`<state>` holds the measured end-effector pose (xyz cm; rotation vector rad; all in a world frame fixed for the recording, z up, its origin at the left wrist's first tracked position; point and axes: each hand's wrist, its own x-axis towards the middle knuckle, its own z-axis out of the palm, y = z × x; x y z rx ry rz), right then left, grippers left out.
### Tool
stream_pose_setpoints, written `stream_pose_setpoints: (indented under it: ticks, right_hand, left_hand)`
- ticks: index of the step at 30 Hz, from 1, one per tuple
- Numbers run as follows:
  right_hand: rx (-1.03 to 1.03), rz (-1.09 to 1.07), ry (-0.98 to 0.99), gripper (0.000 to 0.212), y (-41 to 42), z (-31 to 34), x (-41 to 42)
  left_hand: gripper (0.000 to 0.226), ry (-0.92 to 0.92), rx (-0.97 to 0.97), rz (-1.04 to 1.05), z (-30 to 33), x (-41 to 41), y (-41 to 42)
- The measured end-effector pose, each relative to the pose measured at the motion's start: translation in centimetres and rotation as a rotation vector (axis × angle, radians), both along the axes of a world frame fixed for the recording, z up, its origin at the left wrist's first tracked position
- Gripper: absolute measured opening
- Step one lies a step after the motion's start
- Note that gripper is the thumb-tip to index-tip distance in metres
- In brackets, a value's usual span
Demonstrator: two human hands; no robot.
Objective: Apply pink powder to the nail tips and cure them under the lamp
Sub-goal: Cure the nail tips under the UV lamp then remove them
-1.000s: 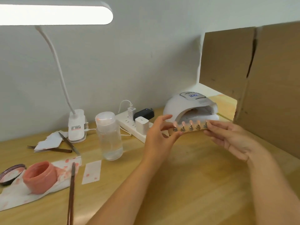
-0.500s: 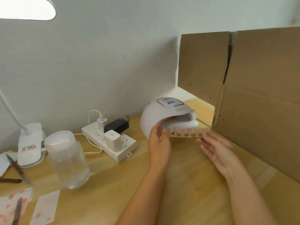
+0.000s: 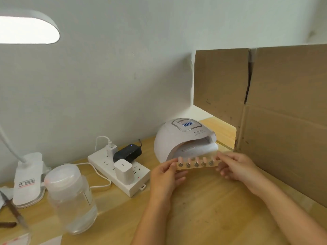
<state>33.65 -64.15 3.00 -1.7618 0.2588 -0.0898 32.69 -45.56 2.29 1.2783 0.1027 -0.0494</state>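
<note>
Head view: both hands' grip (image 3: 165, 174) (image 3: 235, 167) on nail-tip holder (image 3: 196, 163)

bright, even | desk lamp (image 3: 26, 30) glares top left | soft blur, edges warped

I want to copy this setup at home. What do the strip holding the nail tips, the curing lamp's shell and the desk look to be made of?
The nail tip holder strip looks like clear, faintly amber plastic or acrylic: the desk shows through it. The nail lamp seems smooth white moulded plastic with a soft sheen. The desk looks like light wood or wood-look laminate, with visible grain lines; which one I cannot tell.
</note>
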Motion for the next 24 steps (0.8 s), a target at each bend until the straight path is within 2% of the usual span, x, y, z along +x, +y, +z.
stream_pose_setpoints:
  ticks: [5, 11, 17, 20, 23, 24]
  right_hand:
    - [-0.355, 0.059, -0.086, 0.02, 1.2, -0.2, 3.9]
    - [-0.777, 0.071, -0.026, 0.032, 2.6, -1.0, 8.9]
    - [-1.131, 0.091, 0.063, 0.036, 3.5, 0.2, 10.3]
    - [-1.171, 0.155, 0.094, 0.039, 3.5, 1.0, 10.0]
    - [-0.919, 0.177, 0.162, 0.008, 2.9, 1.2, 9.8]
    - [-0.896, 0.185, 0.169, 0.008, 2.9, 1.2, 9.7]
  left_hand:
    - [0.028, -0.014, 0.014, 0.076, 0.3, 0.3, 0.8]
    - [0.033, -0.025, 0.1, 0.086, -0.2, 0.5, 1.1]
    - [0.036, -0.005, 0.082, 0.113, -0.3, 0.6, 0.8]
    - [0.034, -0.005, 0.068, 0.128, -0.3, 0.5, 0.8]
    - [0.032, -0.005, 0.059, 0.131, -0.3, 0.5, 0.8]
    - [0.031, -0.004, 0.056, 0.133, -0.3, 0.5, 0.8]
